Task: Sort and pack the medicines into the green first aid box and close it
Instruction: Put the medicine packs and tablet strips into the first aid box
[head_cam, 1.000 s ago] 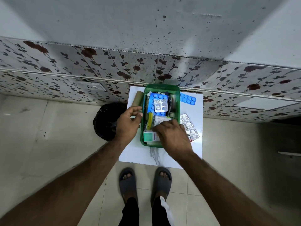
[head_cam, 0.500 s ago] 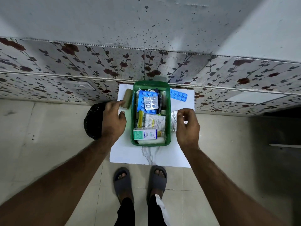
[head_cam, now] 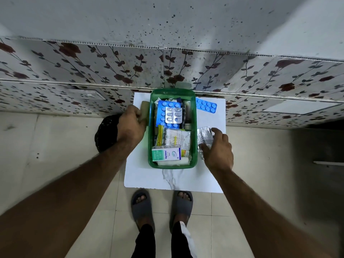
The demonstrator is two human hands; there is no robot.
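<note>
The open green first aid box (head_cam: 194, 127) stands on a small white table (head_cam: 149, 175). Inside lie a blue blister strip (head_cam: 165, 108) with a silver one (head_cam: 173, 114) on top, a cotton-swab packet (head_cam: 176, 137) and a white-green Optibex carton (head_cam: 165, 155). My left hand (head_cam: 130, 127) grips a beige bandage roll (head_cam: 144, 110) just left of the box. My right hand (head_cam: 217, 148) closes on crinkled silver foil strips (head_cam: 203, 135) right of the box. Another blue blister strip (head_cam: 206, 105) lies at the table's back right.
A dark round mesh object (head_cam: 105, 135) sits on the floor left of the table. A flower-patterned wall (head_cam: 167, 67) rises directly behind the table. My feet in grey slippers (head_cam: 162, 207) stand at the table's front edge on tiled floor.
My right hand left the box and moved right onto the silver foil strips. My left hand shifted back and closed on the beige roll.
</note>
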